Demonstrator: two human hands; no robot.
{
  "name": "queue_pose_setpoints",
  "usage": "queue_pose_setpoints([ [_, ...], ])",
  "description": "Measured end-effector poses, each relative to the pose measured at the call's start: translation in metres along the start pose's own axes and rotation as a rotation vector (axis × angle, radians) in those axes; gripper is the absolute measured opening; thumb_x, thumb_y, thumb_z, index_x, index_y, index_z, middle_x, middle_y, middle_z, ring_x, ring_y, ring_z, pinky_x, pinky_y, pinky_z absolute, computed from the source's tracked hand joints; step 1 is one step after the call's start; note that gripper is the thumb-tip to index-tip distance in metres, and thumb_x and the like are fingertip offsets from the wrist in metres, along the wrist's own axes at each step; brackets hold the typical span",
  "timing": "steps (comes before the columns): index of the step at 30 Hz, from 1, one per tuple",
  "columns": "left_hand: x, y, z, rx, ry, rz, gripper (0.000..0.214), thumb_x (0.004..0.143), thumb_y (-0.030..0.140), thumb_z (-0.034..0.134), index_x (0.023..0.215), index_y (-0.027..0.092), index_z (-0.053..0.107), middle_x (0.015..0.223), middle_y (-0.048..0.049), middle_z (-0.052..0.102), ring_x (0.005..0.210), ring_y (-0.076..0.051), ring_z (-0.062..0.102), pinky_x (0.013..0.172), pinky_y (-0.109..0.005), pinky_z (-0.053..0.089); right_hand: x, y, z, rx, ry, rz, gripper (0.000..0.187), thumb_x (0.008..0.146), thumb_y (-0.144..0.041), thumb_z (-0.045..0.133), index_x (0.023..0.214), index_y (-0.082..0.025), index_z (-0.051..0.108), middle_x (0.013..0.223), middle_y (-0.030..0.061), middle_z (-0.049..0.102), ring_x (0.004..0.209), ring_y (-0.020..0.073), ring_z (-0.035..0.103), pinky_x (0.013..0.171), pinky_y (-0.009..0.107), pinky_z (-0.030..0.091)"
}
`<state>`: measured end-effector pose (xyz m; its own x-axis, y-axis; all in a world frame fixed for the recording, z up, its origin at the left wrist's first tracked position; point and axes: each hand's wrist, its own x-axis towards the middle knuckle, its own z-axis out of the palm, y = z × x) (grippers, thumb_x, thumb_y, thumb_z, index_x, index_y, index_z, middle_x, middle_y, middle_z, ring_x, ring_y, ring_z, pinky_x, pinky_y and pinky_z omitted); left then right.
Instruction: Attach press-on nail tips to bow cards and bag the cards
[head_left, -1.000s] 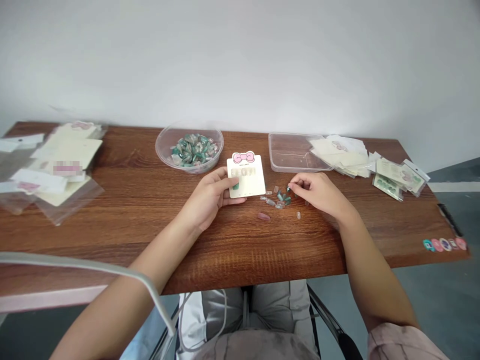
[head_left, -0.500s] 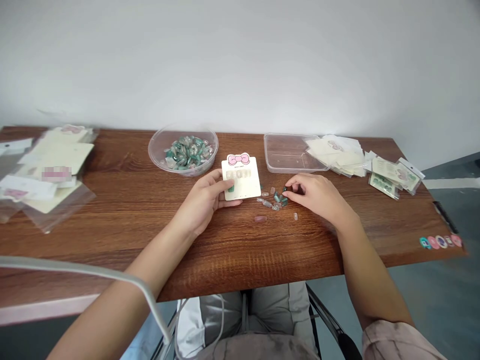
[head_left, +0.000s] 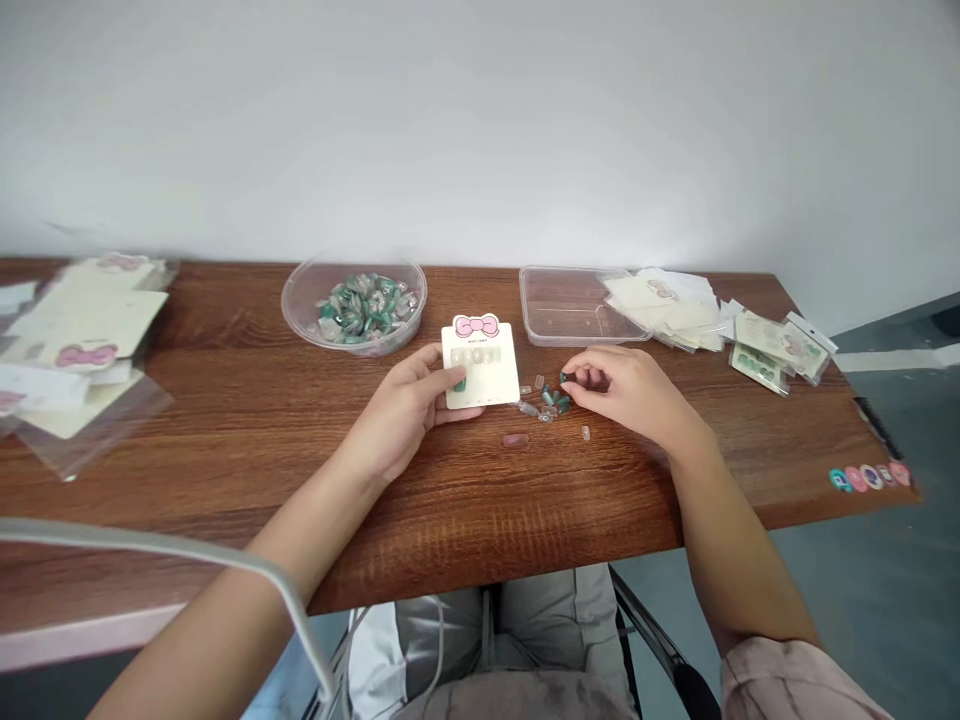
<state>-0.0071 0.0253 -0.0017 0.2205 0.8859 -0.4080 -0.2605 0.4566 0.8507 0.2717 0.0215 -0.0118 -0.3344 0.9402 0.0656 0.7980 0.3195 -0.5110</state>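
My left hand (head_left: 409, 405) grips a cream display card (head_left: 481, 365) with a pink bow on top and a row of press-on nails stuck to it. The card is tilted up from the wooden table (head_left: 225, 420). My right hand (head_left: 626, 385) rests on the table just right of the card. Its fingertips are pinched on a small green press-on nail (head_left: 564, 378) at the edge of a loose cluster of nails (head_left: 547, 400). A pink nail (head_left: 514, 439) and a clear one (head_left: 586, 432) lie nearer to me.
A round clear bowl (head_left: 353, 300) of green and pale nails stands behind the card. A clear rectangular tray (head_left: 574, 303) sits behind my right hand, with stacked cards and bags (head_left: 720, 320) to its right. More cards in plastic sleeves (head_left: 75, 340) lie at far left. Stickers (head_left: 870, 476) mark the right front corner.
The view has drifted so everything sits slightly further left. My right hand's fingertips have closed in on a green nail in the cluster. The left hand keeps holding the card.
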Motion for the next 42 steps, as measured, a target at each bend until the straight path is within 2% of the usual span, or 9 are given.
queue_pose_setpoints([
  [6, -0.005, -0.01, 0.008, 0.007, -0.079, -0.024, 0.028, 0.088, 0.022, 0.071, 0.115, 0.016, 0.068, 0.119, -0.0098, 0.076, 0.095, -0.02, 0.075, 0.068, -0.025, 0.066, -0.007, -0.016, 0.004, 0.089, 0.19, -0.268, 0.006, 0.092, -0.018, 0.068, 0.096, -0.023, 0.069, 0.08, -0.0008, 0.066, 0.071, 0.0148, 0.06, 0.066, 0.029, 0.048],
  [10, -0.01, -0.016, 0.014, 0.001, -0.105, -0.037, 0.033, 0.084, 0.029, 0.077, 0.113, 0.017, 0.067, 0.124, -0.0098, 0.074, 0.104, -0.024, 0.074, 0.073, -0.029, 0.067, -0.008, -0.035, 0.014, 0.091, 0.25, -0.407, 0.007, 0.095, -0.016, 0.067, 0.1, -0.021, 0.068, 0.081, 0.0007, 0.068, 0.073, 0.0156, 0.063, 0.065, 0.028, 0.05],
  [13, -0.013, -0.02, 0.017, -0.012, -0.149, -0.05, 0.037, 0.082, 0.034, 0.081, 0.113, 0.018, 0.066, 0.125, -0.0095, 0.073, 0.11, -0.026, 0.072, 0.079, -0.033, 0.067, -0.008, -0.048, 0.023, 0.056, 0.287, -0.459, 0.005, 0.096, -0.015, 0.066, 0.098, -0.02, 0.067, 0.08, 0.0016, 0.07, 0.072, 0.0159, 0.064, 0.065, 0.029, 0.051],
  [23, -0.019, -0.021, 0.019, 0.047, -0.198, -0.018, 0.038, 0.088, 0.038, 0.074, 0.119, 0.02, 0.063, 0.134, -0.0084, 0.069, 0.112, -0.026, 0.07, 0.088, -0.038, 0.064, -0.009, -0.057, 0.035, -0.086, 0.319, -0.443, 0.007, 0.098, -0.019, 0.065, 0.093, -0.018, 0.07, 0.075, 0.0013, 0.07, 0.067, 0.0155, 0.062, 0.062, 0.029, 0.049],
  [32, -0.019, -0.022, 0.019, 0.106, -0.237, 0.008, 0.026, 0.098, 0.031, 0.06, 0.121, 0.019, 0.061, 0.142, -0.0089, 0.064, 0.114, -0.023, 0.069, 0.087, -0.033, 0.062, -0.008, -0.059, 0.035, -0.134, 0.343, -0.456, 0.008, 0.098, -0.019, 0.066, 0.093, -0.017, 0.071, 0.074, 0.0013, 0.069, 0.066, 0.0158, 0.062, 0.062, 0.029, 0.048],
  [38, -0.019, -0.022, 0.019, 0.108, -0.243, -0.001, 0.035, 0.093, 0.039, 0.069, 0.121, 0.02, 0.061, 0.136, -0.009, 0.067, 0.115, -0.025, 0.068, 0.09, -0.036, 0.061, -0.008, -0.058, 0.035, -0.143, 0.323, -0.455, 0.01, 0.099, -0.02, 0.065, 0.093, -0.016, 0.072, 0.075, 0.0014, 0.07, 0.067, 0.0155, 0.062, 0.063, 0.029, 0.047],
  [42, -0.02, -0.022, 0.019, 0.113, -0.242, -0.001, 0.035, 0.093, 0.038, 0.069, 0.122, 0.02, 0.062, 0.136, -0.0087, 0.067, 0.116, -0.026, 0.068, 0.091, -0.038, 0.061, -0.008, -0.058, 0.035, -0.139, 0.313, -0.446, 0.013, 0.101, -0.023, 0.064, 0.092, -0.018, 0.071, 0.076, 0.001, 0.07, 0.068, 0.0153, 0.062, 0.062, 0.029, 0.046],
])
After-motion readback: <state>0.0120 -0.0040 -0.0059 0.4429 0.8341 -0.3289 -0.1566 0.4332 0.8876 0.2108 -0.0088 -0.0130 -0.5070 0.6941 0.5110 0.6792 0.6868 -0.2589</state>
